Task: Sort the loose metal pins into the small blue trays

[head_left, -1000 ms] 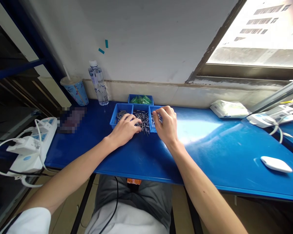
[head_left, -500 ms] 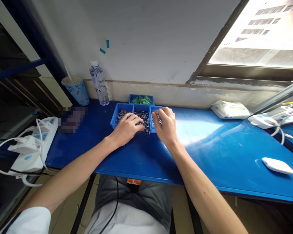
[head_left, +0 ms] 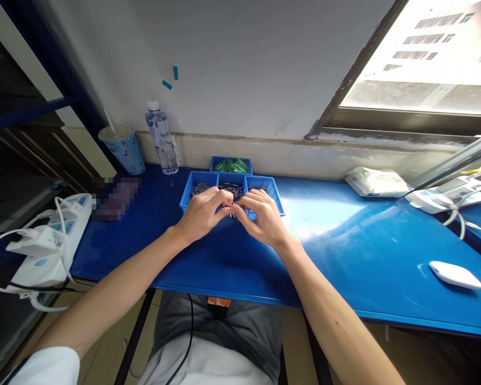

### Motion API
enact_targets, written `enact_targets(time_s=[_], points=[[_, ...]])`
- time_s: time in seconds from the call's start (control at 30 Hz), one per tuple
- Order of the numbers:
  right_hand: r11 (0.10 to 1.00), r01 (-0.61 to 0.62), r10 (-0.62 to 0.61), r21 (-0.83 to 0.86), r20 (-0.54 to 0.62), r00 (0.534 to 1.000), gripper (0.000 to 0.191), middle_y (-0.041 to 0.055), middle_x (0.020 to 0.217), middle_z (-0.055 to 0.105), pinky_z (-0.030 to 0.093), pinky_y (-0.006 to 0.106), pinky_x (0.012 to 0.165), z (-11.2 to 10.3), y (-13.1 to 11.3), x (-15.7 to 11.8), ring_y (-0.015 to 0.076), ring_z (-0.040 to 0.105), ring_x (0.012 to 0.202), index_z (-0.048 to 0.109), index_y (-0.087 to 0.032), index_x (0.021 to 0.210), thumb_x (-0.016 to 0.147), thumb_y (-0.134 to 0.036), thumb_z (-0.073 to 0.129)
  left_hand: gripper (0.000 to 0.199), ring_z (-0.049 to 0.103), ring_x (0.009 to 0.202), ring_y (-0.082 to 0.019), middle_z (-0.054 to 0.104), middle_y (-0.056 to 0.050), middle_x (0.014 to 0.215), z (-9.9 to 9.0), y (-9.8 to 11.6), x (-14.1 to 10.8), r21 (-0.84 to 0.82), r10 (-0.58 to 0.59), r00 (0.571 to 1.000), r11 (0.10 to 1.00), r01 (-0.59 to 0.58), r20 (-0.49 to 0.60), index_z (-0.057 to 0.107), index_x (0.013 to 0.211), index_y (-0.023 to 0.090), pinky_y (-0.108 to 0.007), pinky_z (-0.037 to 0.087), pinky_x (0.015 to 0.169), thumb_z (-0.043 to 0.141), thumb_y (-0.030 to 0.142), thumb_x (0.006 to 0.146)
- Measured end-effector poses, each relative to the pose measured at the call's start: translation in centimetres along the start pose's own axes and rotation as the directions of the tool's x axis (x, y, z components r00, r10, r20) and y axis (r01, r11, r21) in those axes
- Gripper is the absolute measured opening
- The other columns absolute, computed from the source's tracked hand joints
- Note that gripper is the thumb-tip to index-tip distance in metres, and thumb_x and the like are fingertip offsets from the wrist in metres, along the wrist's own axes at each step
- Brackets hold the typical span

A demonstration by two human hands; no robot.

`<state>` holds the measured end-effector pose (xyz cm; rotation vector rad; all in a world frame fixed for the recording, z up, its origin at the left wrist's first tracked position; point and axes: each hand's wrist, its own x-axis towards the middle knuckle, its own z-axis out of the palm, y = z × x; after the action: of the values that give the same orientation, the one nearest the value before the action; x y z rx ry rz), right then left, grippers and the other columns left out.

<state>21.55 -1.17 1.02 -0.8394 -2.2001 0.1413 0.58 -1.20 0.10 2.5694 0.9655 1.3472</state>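
Metal pins (head_left: 233, 189) – loose heaps in three blue bins, side by side on a blue table (head_left: 324, 267). From left: cup with straw (head_left: 124, 151), then water bottle (head_left: 162, 141), upright. Left bin (head_left: 184, 200), partly behind the left hand (head_left: 204, 210); thumb and forefinger drawn close. Middle bin (head_left: 230, 175) next, small bin of green pieces (head_left: 231, 165) behind it. Both hands' tips meet at its near side – cannot tell whether a pin is pinched there. Right hand (head_left: 262, 216), fingers bent toward thumb, partly covers right bin (head_left: 278, 195). Farther right, white packet (head_left: 377, 182).
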Motion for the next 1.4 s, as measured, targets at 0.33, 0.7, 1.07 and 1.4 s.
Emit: enact_targets(time_s=[0.33,0.7,1.07,1.4], points=[[0.999,-0.015,0.011,0.044,0.079,0.997,0.037,0.0012,0.072,0.064,0.04,0.036,0.075,0.7,0.2,0.0,0.0183,0.051,0.071,0.059,-0.023,0.079,0.111,-0.039,0.048,0.032,0.071,0.073,-0.014,0.071,0.001,0.082,0.1,0.0,-0.2,-0.057,-0.051,0.996,0.997,0.055,0.07,0.059,0.096,0.022,-0.025,0.054,0.07,0.061,0.052,0.106],[0.998,-0.068,0.07,0.016,-0.136,0.988,0.018,0.0035,0.085,0.069,0.045,0.036,0.076,0.6,1.1,0.0,0.0211,0.06,0.079,0.062,-0.025,0.089,0.105,-0.024,0.055,0.025,0.079,0.087,-0.018,0.083,-0.002,0.097,-0.3,-1.1,0.3,0.001,-0.108,0.994,0.994,0.108,-0.013,0.078,0.107,0.022,-0.028,0.059,0.083,0.066,0.044,0.105],[0.995,-0.093,0.097,0.042,-0.112,0.989,0.022,0.0038,0.086,0.07,0.046,0.036,0.078,1.0,1.0,-0.1,0.0209,0.061,0.08,0.056,-0.025,0.084,0.106,-0.029,0.056,0.024,0.07,0.099,-0.021,0.08,-0.006,0.101,-0.1,-0.6,0.4,0.096,-0.035,0.999,0.995,0.034,0.01,0.075,0.102,0.019,-0.036,0.056,0.091,0.058,0.034,0.109],[0.995,-0.098,0.096,-0.02,-0.079,0.992,0.038,0.0023,0.072,0.063,0.042,0.035,0.074,1.1,0.9,-0.1,0.0193,0.055,0.07,0.052,-0.024,0.076,0.111,-0.038,0.046,0.028,0.067,0.087,-0.019,0.076,-0.004,0.094,0.6,-0.3,0.2,0.13,-0.041,0.997,0.991,0.032,0.069,0.07,0.102,0.019,-0.033,0.052,0.083,0.051,0.036,0.113]])
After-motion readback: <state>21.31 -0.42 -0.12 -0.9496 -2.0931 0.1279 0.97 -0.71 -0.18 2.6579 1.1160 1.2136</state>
